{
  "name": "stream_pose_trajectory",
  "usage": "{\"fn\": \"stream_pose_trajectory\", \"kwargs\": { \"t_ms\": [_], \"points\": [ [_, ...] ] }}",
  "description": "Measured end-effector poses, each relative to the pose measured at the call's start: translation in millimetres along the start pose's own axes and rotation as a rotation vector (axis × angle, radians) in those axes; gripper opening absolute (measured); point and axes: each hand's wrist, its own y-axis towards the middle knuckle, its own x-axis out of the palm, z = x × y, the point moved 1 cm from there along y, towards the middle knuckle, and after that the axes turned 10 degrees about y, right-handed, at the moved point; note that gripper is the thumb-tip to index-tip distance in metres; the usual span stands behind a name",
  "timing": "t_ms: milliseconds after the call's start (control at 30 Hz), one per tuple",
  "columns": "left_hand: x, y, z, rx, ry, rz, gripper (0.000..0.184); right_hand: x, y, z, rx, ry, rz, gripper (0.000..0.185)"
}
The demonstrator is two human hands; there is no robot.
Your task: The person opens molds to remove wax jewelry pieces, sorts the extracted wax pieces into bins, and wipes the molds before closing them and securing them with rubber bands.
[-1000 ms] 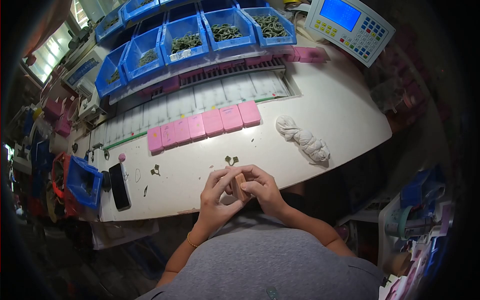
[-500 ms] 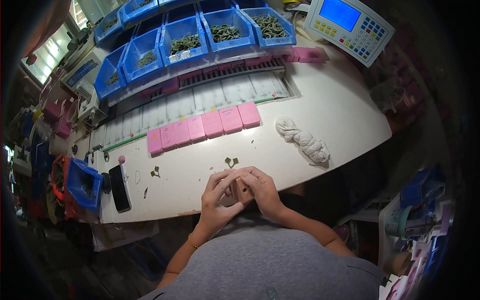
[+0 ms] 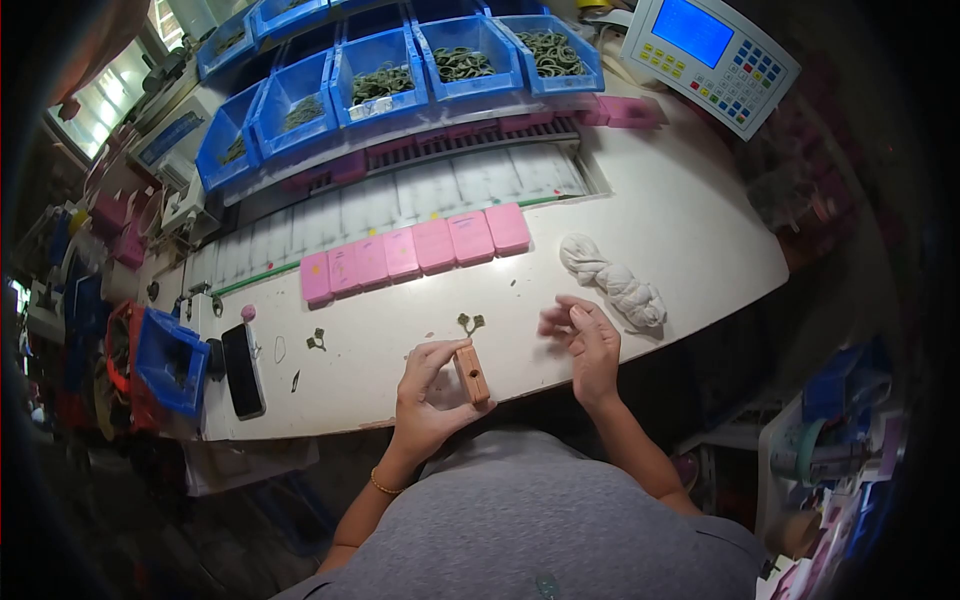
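Held upright near the table's front edge is a reddish-brown block [image 3: 472, 375] with a dark hole in its face. My left hand [image 3: 428, 397] grips it between thumb and fingers. To the right, my right hand [image 3: 588, 348] is raised, its fingers apart and partly blurred, with nothing seen in it. It is close to a twisted white cloth [image 3: 615, 280]. Just beyond the block lies a small green forked piece [image 3: 470, 323], and a similar green piece [image 3: 317, 339] lies farther left.
A row of pink blocks [image 3: 433, 246] crosses the white table [image 3: 690, 220]. Blue bins [image 3: 385, 80] of green pieces stand behind. A phone [image 3: 243, 370] lies at the left, near another blue bin [image 3: 172, 360]. A keypad device [image 3: 710, 62] is at the back right.
My right hand has let go of the block and moved right, towards the white cloth, with its fingers spread. The block stays in my left hand, more fully visible. The view has shifted slightly.
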Motion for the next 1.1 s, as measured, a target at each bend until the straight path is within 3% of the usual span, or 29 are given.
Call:
{"fn": "stream_pose_trajectory", "kwargs": {
  "t_ms": [33,100,167,233,367,567,633,700,767,833,1000,1067,1100],
  "points": [
    [-1,0,-1,0.010,-0.007,0.009,0.070,-2,2,0,0.002,0.000,-0.005,0.020],
    [-10,1,9,-0.026,0.088,0.030,0.069,-6,7,-2,-0.612,-0.872,-0.102,0.015],
    [-22,5,11,-0.055,0.199,0.075,0.069,-18,10,0,-0.612,-0.844,-0.118,0.009],
    [-36,2,8,-0.208,0.515,0.105,0.067,-26,10,3,-0.612,-0.935,-0.124,0.008],
    [-48,-10,-16,-0.226,0.828,0.079,0.065,-24,9,4,-0.742,-1.030,-0.216,0.006],
    [-85,3,-37,-0.230,0.650,0.151,0.056,-18,9,9,-0.837,-1.154,-0.323,0.006],
    [-113,27,-66,-0.286,0.676,0.396,0.054,-18,9,10,-0.844,-1.149,-0.329,0.006],
    [-146,74,-79,-0.411,0.658,0.453,0.053,-17,8,11,-0.846,-1.174,-0.317,0.006],
    [-172,115,-136,-0.321,0.875,0.585,0.054,-16,8,10,-0.854,-1.170,-0.319,0.006],
    [-183,148,-155,-0.431,1.010,0.597,0.041,-17,7,9,-0.864,-1.177,-0.304,0.006],
    [-193,180,-187,-0.594,1.155,0.484,0.042,-20,9,12,-0.915,-1.177,-0.314,0.008],
    [-187,167,-182,-0.510,1.240,0.513,0.061,-17,8,10,-0.904,-1.177,-0.308,0.008],
    [-184,155,-177,-0.407,1.221,0.555,0.057,-18,8,10,-0.862,-1.175,-0.303,0.008]
  ]
}}
